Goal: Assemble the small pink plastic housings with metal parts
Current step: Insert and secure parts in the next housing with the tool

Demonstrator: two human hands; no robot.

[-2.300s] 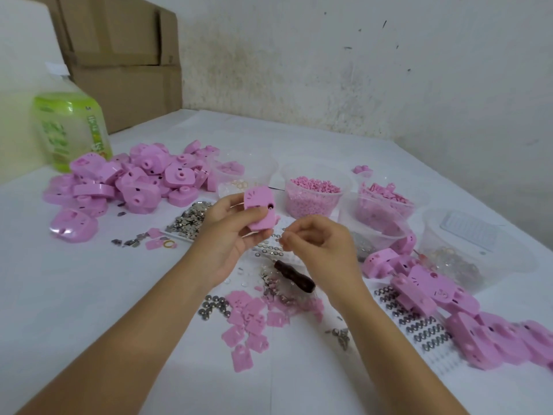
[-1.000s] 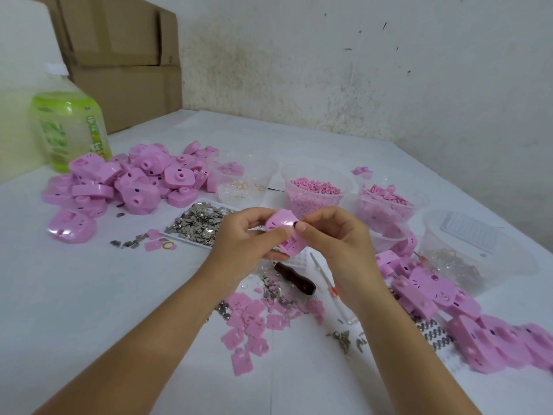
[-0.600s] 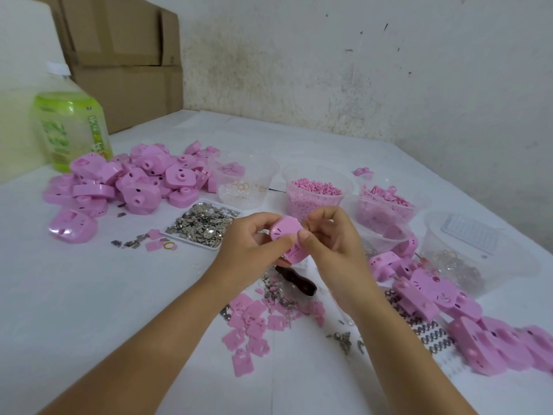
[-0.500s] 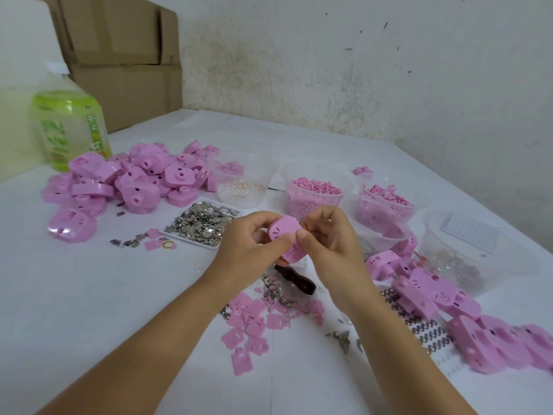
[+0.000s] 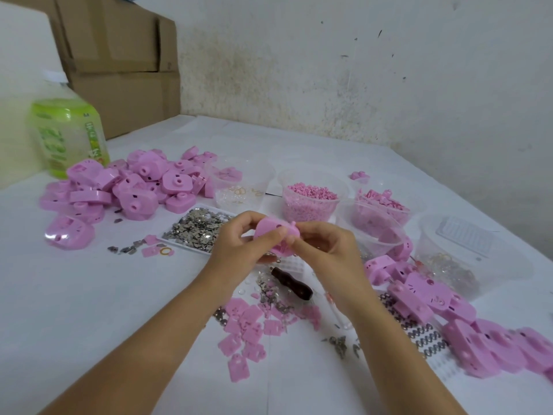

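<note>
Dozens of loose shells are piled in the left heap [image 5: 128,190] on the table [image 5: 89,310]; whether metal is fitted inside them cannot be told. Just right of it, a tray of metal parts [image 5: 197,229] is seen well stocked, and flat pink plates [image 5: 245,327] are scattered nearer the person. At the far right, a right-hand row [image 5: 449,319] of housings is laid out beside a strip of springs [image 5: 425,339]. Which group is finished is not shown. The task is judged to be mid-run, with one unit in hand and a large stock of shells and parts left to be worked.

Left hand [image 5: 239,247]: raised above the table centre, fingers curled round the held housing [image 5: 275,238], thumb laid across its near face. A firm grip is judged.

Held housing: carried clear of the table, between both hands, above a dark-handled tool [image 5: 293,283] that lies unused.

Right hand [image 5: 326,253]: closed in a pinch on the housing's right edge, thumb and forefinger tips pressed to it, remaining fingers curled beneath. Whether a metal part is held between those fingertips cannot be told, as it would be too small and hidden. The seating of a part into this shell is judged to be the step in hand.
</note>
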